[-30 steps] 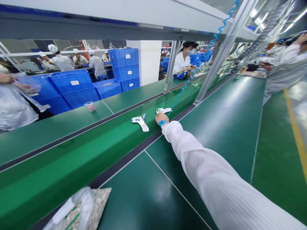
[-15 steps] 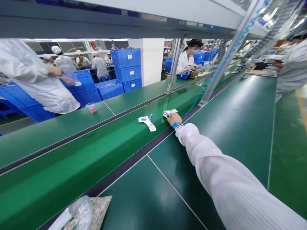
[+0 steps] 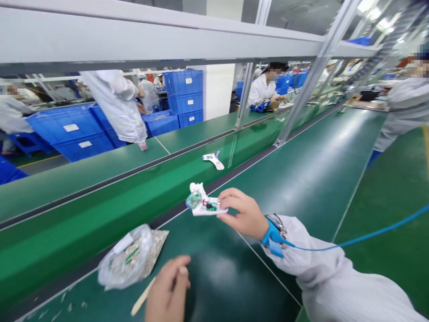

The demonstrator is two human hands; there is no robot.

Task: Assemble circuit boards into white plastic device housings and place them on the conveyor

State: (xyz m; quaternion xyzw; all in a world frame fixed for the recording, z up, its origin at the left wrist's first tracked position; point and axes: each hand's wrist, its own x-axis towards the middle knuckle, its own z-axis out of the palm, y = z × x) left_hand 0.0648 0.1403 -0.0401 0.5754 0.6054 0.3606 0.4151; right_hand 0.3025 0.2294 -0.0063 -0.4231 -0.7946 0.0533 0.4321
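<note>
Between the thumb and fingers of my right hand (image 3: 244, 214) is a white pistol-shaped plastic housing (image 3: 205, 203), pinched by its handle end. Green circuit boards and small wires show in its open side. It is held above the near edge of the green belt (image 3: 140, 188). My left hand (image 3: 169, 288) is low in the view, fingers stretched out with nothing visible in them. Beside it lies a pale beige stick (image 3: 142, 298), partly hidden by the hand. A second white pistol-shaped housing (image 3: 214, 161) rests on the belt farther off.
A clear plastic bag (image 3: 125, 257) of small parts lies on a speckled sheet (image 3: 157, 250) at the left of the dark green bench (image 3: 214, 277). Metal posts (image 3: 298, 80) and a beam cross overhead. A blue cord (image 3: 351, 241) runs from my right wristband. Co-workers and blue crates (image 3: 184, 96) stand beyond.
My right hand has come back from the belt towards me, bringing the white housing. My left hand has come into view. The other housing has moved farther off along the belt.
</note>
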